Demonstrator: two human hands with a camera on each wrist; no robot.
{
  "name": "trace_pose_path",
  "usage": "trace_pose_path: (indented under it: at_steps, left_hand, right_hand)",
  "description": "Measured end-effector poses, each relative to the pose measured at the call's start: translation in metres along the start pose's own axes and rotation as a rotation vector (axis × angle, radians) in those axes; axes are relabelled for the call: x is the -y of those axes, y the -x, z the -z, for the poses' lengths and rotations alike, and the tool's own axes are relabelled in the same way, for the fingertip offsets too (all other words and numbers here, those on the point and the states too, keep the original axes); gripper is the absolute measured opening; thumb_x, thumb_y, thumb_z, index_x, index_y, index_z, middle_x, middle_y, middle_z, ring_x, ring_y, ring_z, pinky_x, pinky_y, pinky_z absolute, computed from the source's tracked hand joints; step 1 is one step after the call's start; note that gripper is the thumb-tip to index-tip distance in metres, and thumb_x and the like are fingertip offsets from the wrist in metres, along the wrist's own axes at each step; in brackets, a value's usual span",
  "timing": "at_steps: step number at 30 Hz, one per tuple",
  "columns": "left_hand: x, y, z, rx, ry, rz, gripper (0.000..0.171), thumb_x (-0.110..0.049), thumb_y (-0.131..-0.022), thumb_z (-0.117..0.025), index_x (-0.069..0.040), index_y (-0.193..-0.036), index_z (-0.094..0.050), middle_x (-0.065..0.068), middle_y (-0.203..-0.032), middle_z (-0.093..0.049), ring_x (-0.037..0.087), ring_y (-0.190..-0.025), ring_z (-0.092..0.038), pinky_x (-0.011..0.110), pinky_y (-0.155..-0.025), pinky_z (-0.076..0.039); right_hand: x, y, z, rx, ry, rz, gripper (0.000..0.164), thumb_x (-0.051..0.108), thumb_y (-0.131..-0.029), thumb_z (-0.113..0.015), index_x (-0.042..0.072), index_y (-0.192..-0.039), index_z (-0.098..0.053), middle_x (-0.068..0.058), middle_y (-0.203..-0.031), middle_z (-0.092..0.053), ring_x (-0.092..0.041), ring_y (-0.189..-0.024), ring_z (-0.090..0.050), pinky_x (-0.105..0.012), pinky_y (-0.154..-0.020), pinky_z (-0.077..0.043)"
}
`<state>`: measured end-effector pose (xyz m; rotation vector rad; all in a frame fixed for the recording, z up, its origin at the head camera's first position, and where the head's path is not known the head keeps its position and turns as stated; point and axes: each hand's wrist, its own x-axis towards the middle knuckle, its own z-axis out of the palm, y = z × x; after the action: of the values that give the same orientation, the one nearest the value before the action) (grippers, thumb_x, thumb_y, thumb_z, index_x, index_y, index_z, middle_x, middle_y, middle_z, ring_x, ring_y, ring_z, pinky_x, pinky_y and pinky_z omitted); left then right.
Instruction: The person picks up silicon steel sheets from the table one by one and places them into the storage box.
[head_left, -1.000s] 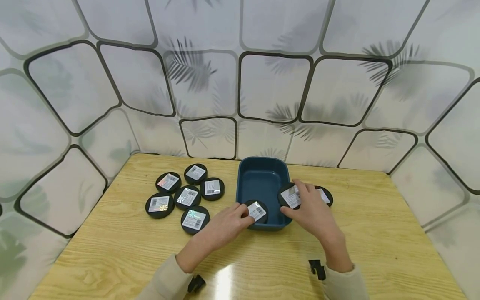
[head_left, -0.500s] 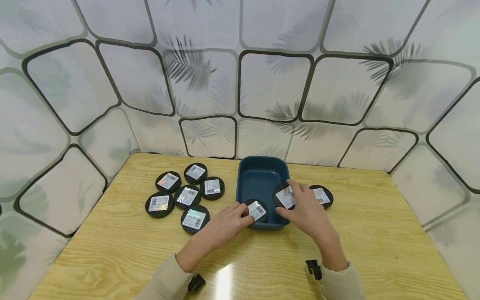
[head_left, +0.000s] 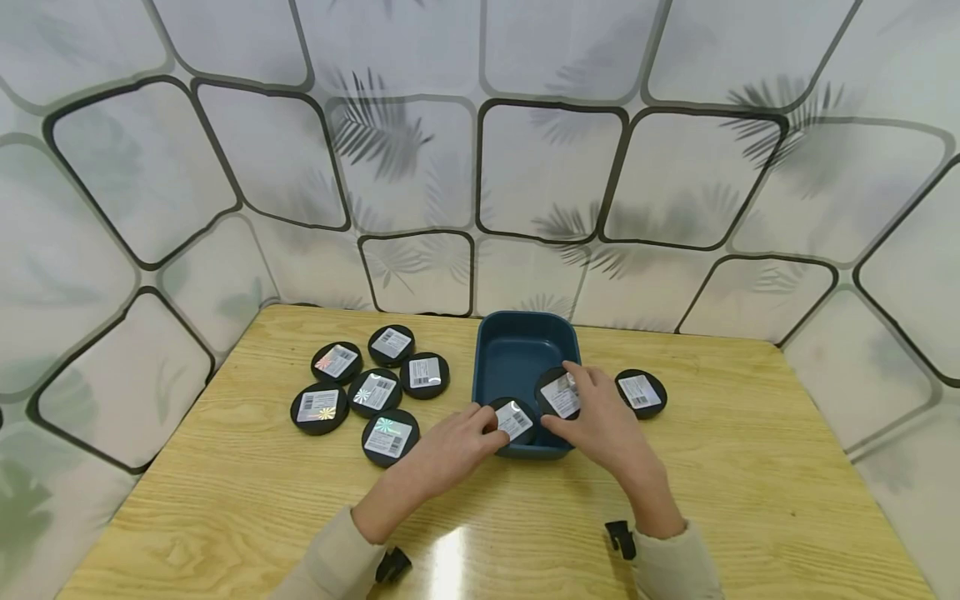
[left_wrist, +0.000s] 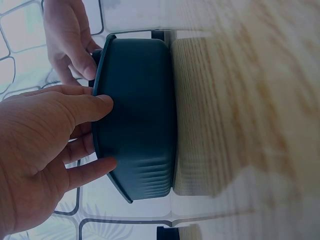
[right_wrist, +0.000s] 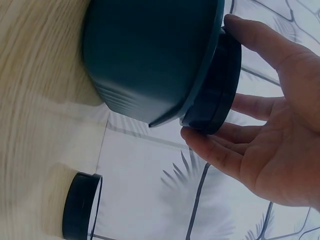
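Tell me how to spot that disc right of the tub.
Find the blue tub on the wooden table. Right of it, past the right hand, lies a black disc with a white label. It sits alone on the wood; six other discs cluster left of the tub.

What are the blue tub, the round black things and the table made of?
The blue tub looks like hard plastic: smooth, softly shiny, with moulded ridges. The round black things are probably plastic, with smooth dark sides; their labels gleam like coated paper or film. The table shows pale wood grain and a glossy shine, but real wood or printed, I can't tell.
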<state>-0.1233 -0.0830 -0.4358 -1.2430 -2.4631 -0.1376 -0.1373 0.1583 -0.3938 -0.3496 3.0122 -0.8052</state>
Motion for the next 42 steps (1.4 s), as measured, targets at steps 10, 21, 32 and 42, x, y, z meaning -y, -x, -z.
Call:
trace_pose_path:
  at_steps: [10, 21, 32, 42]
  left_hand:
    - [0.000, 0.000, 0.001, -0.014, -0.002, -0.008, 0.012, -0.014, -0.089, -0.072, -0.018, -0.100, -0.069, 0.001, -0.097, -0.057, 0.016, -0.082, -0.053, 0.024, -0.066, -0.049]
    - [0.000, -0.001, 0.002, 0.004, 0.002, 0.000, 0.012, -0.013, -0.090, -0.072, -0.019, -0.101, -0.070, 0.000, -0.098, -0.057, 0.015, -0.083, -0.052, 0.024, -0.068, -0.049]
    - [0.000, -0.001, 0.002, 0.008, 0.005, -0.008, 0.011, -0.013, -0.091, -0.070, -0.018, -0.100, -0.069, 0.001, -0.096, -0.056, 0.015, -0.083, -0.051, 0.023, -0.068, -0.048]
    - [0.001, 0.000, 0.001, 0.000, -0.009, -0.010, 0.011, -0.013, -0.090, -0.071, -0.017, -0.100, -0.069, 0.000, -0.096, -0.057, 0.015, -0.083, -0.052, 0.024, -0.069, -0.049]
  right_hand:
    - [0.003, -0.002, -0.007, 0.019, -0.009, 0.009, 0.086, 0.035, -0.083, -0.080, 0.001, -0.150, -0.038, -0.032, -0.145, -0.041, -0.045, -0.128, -0.047, -0.057, -0.093, -0.048]
    - [0.004, -0.006, -0.015, 0.003, -0.007, 0.056, 0.083, 0.036, -0.080, -0.082, 0.000, -0.145, -0.044, -0.027, -0.140, -0.049, -0.038, -0.120, -0.053, -0.050, -0.090, -0.049]
    - [0.006, -0.010, -0.025, 0.041, -0.036, 0.057, 0.083, 0.035, -0.080, -0.083, 0.002, -0.145, -0.044, -0.024, -0.138, -0.050, -0.032, -0.112, -0.055, -0.047, -0.088, -0.050]
    - [0.007, -0.010, -0.031, 0.042, 0.009, 0.067, 0.083, 0.039, -0.079, -0.083, 0.004, -0.144, -0.047, -0.023, -0.137, -0.052, -0.033, -0.111, -0.058, -0.047, -0.084, -0.052]
